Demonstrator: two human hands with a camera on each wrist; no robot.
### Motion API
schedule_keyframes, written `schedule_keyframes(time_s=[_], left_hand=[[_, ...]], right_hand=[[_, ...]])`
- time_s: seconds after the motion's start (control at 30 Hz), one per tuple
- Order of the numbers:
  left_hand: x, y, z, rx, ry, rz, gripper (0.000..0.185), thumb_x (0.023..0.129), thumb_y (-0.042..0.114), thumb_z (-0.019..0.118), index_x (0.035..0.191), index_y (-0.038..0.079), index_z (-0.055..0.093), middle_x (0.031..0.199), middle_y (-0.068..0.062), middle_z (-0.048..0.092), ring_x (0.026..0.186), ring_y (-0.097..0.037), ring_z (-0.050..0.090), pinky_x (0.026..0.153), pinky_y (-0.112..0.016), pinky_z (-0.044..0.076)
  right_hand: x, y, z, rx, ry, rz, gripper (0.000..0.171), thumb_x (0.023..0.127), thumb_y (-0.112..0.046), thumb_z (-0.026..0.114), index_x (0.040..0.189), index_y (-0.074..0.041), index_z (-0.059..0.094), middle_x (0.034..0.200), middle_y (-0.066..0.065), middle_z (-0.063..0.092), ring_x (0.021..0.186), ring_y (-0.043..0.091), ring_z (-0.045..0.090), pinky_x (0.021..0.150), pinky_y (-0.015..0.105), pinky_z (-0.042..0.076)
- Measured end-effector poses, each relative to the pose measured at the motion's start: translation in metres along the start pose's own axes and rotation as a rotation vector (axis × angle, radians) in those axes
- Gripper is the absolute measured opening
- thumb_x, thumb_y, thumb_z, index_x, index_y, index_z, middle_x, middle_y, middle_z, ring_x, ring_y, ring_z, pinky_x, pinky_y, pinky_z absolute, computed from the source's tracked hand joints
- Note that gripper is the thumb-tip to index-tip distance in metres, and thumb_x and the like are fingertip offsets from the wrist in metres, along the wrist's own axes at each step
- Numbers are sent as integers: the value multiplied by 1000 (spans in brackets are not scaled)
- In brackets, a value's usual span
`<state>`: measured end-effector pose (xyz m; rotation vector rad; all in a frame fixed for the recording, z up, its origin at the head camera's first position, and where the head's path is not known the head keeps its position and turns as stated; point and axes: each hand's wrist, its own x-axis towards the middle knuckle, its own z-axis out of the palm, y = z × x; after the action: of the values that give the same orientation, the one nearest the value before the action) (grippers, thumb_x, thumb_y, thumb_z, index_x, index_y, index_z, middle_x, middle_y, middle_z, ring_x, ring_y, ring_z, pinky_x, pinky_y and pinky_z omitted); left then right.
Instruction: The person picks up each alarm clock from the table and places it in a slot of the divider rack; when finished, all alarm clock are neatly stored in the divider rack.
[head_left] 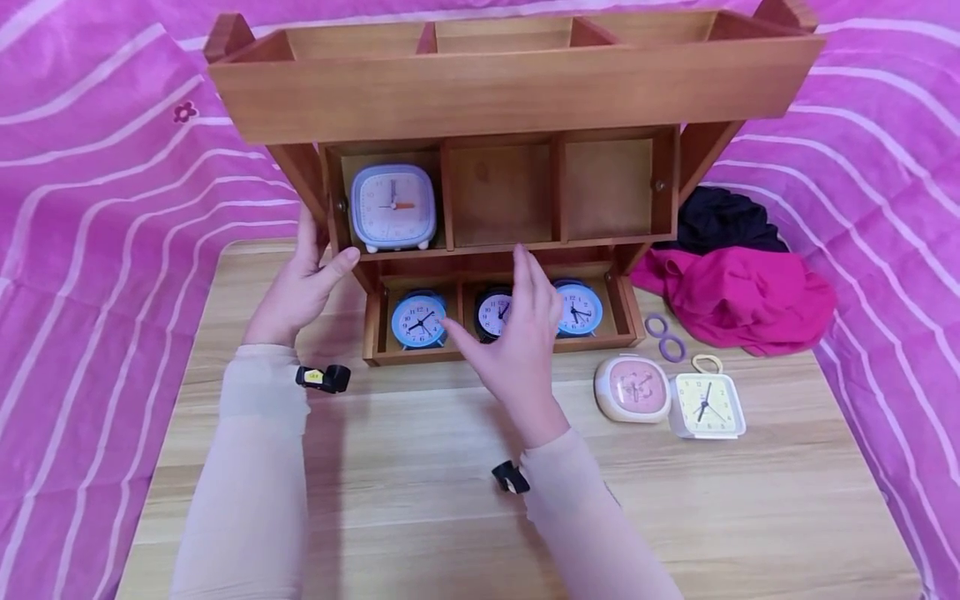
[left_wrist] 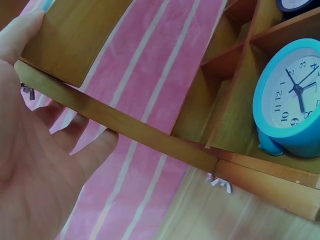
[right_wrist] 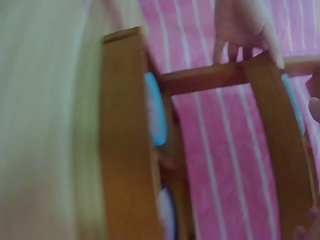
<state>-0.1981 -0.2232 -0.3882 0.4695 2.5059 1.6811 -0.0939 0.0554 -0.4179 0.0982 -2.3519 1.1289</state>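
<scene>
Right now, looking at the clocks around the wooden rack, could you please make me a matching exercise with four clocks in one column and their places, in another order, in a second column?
Clocks:
1. lilac square clock
2. pale yellow clock
3. pink-faced clock
4. left blue round clock

Places:
A. on the table, just left of the pale yellow clock
B. left compartment of the middle tier of the wooden rack
C. left compartment of the bottom tier
D. on the table, furthest right of the clocks

Pairs: 1-B, 2-D, 3-A, 4-C
</scene>
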Motion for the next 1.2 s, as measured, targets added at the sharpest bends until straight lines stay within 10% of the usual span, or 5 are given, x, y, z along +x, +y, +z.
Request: schedule_keyframes(time_s=[0.57, 1.2], left_hand=[[-1, 0, -2, -23, 29, 26, 95, 105, 20, 64, 166, 43, -4, 175, 6, 7, 160, -29, 13, 129, -53, 12], [1, -2, 2, -65, 34, 103, 95, 102, 17, 67, 168, 34, 1, 174, 3, 13, 160, -27, 17, 129, -39, 16]], right_hand=[[-61, 92, -46, -165, 46, 306, 115, 73, -43, 95, 164, -15, 31, 164, 12, 37, 146, 36, 32, 117, 62, 27], [-102, 130, -92, -367, 53, 652, 123, 67, -42, 97, 163, -7, 29, 160, 24, 35, 138, 52, 28, 104, 69, 22]])
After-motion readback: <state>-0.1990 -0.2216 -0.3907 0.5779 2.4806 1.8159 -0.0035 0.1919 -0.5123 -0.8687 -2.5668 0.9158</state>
